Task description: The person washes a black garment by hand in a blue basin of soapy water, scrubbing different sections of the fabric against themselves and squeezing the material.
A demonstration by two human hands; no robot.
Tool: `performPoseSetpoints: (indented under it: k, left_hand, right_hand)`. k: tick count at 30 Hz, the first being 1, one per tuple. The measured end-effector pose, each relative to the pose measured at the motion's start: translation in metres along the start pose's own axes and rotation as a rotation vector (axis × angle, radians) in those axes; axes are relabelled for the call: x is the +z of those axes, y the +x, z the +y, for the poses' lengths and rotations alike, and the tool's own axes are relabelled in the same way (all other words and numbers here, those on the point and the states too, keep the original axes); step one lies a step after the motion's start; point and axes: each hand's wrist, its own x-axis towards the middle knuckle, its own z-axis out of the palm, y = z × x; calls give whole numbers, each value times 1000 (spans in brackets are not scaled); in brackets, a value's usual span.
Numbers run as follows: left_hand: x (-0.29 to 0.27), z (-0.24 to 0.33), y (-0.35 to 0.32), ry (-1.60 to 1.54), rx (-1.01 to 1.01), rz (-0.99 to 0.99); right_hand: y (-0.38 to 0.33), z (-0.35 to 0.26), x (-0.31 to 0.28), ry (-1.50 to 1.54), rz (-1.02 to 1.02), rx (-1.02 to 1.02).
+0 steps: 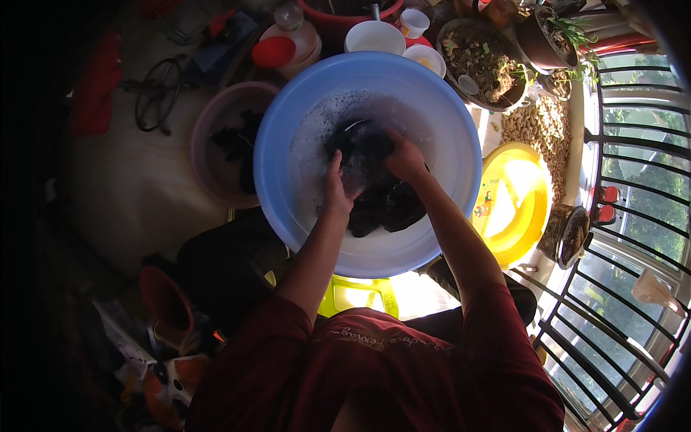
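Note:
A large blue basin (450,137) stands before me, with sudsy water and a dark wet cloth (389,205) in it. Both my arms reach down into the basin. At the cloth's left side, my left hand (338,186) has its thumb raised and its fingers partly hidden in the dark fabric. My right hand (404,155) grips the cloth from the right, its fingertips sunk in the folds. Foam clings to the basin's inner wall at the upper left. What kind of garment the cloth is, I cannot make out.
A pink basin (209,137) with dark cloth stands at the left, a yellow basin (529,237) at the right. Flower pots (497,79), a white bowl (374,36) and a red basin (324,13) crowd the far side. Black railings (633,144) run along the right-hand windows.

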Motion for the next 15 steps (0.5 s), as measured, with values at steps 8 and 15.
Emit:
performPoseSetpoints:
  k: [8, 15]
  left_hand:
    - [20, 22, -33, -182, 0, -351]
    - [-14, 9, 21, -282, -79, -713]
  right_hand:
    - [-122, -120, -45, -27, 91, -460]
    - [-153, -131, 4, -59, 234, -441]
